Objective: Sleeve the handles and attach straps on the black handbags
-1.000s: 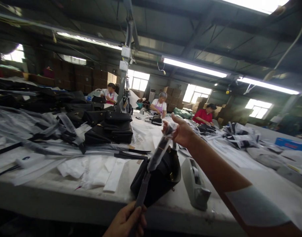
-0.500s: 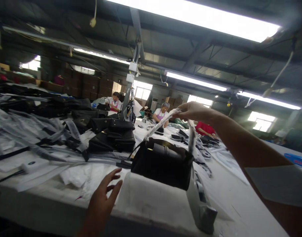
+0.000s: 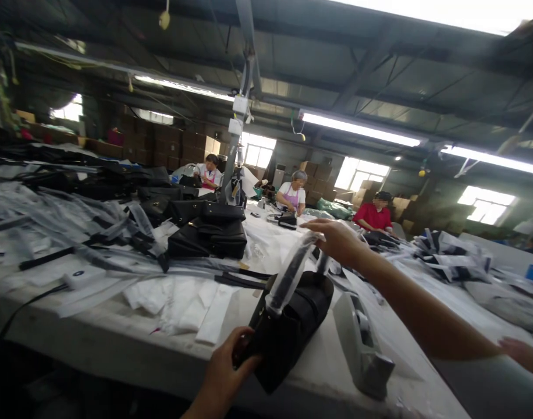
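Observation:
A black handbag stands tilted at the table's front edge, its near end poking past the edge. Clear plastic film covers its raised handle. My right hand is closed round the top of that handle. Lower down, my left hand grips the bag's near left end, with the thumb on one face and the fingers partly hidden behind the corner. Just right of the bag sits a grey tape dispenser.
Stacked black bags and film-wrapped straps cover the left side. White sheets lie left of the handbag. Wrapped black pieces are heaped at the right. Another person's hand shows at the right edge. Several people work across the table.
The bag was lifted by its handle and turned broadside, then came down angled toward me. My left hand let go of a dark strap, opened, and now grips the bag's end.

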{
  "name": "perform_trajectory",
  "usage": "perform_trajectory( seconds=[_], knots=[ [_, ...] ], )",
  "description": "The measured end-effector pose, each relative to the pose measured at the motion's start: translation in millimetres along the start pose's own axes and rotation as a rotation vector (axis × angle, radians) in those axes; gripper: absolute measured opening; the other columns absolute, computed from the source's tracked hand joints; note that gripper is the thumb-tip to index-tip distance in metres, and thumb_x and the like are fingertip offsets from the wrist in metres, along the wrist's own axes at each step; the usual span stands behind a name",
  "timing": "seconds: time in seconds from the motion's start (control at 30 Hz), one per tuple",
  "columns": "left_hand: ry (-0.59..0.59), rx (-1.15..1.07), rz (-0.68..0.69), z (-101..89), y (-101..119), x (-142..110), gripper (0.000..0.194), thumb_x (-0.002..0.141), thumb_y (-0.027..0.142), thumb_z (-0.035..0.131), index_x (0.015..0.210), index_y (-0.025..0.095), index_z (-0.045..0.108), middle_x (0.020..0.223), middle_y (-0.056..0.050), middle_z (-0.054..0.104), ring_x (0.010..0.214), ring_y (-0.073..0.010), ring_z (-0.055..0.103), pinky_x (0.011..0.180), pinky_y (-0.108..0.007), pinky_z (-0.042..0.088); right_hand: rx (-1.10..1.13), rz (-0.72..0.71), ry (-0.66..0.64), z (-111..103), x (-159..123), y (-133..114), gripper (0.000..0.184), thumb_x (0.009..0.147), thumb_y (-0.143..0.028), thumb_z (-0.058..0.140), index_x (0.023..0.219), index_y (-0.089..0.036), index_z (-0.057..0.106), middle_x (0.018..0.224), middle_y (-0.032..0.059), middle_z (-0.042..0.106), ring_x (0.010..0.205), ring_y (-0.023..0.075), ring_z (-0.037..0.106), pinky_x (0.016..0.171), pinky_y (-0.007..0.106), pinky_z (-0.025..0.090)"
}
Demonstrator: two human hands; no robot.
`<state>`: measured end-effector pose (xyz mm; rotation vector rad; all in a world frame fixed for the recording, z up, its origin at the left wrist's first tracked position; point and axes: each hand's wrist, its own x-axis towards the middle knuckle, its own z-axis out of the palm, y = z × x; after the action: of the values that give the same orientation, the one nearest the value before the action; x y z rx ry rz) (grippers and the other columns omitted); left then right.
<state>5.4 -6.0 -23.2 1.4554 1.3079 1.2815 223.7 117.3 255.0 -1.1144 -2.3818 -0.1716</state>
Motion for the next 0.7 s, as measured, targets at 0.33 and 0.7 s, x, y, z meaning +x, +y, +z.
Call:
perform_trajectory(
  seconds=[0.33, 0.7],
  knots=[
    [-0.151, -0.268, -0.213, -21.4, 10, -17, 0.036, 0.077, 0.05, 0.071, 0.085, 0.016, 0.063, 0.064, 0.0, 0.066, 0.061, -0.0156, 0.06, 0.059, -0.024, 0.043, 0.837, 0.635, 0.163, 144, -184, -105, 0.042, 0.082, -0.054, 0.062, 0.102, -0.02, 0.074, 0.079, 0.0076, 0.075, 0.042, 0.0152, 0.059, 0.04, 0.026, 0.046],
    [-0.18, 0.214, -0.028, -58.6, 26, 9, 0.037, 0.092, 0.046, 0.049, 0.087, 0.016, 0.071, 0.079, -0.004, 0.074, 0.074, -0.0187, 0.068, 0.067, -0.024, 0.051, 1.281, 0.816, 0.016, 197, -157, -120, 0.053, 0.071, -0.064, 0.068, 0.07, -0.012, 0.078, 0.032, -0.0043, 0.041, 0.033, 0.0065, 0.033, 0.04, 0.02, 0.027]
  ],
)
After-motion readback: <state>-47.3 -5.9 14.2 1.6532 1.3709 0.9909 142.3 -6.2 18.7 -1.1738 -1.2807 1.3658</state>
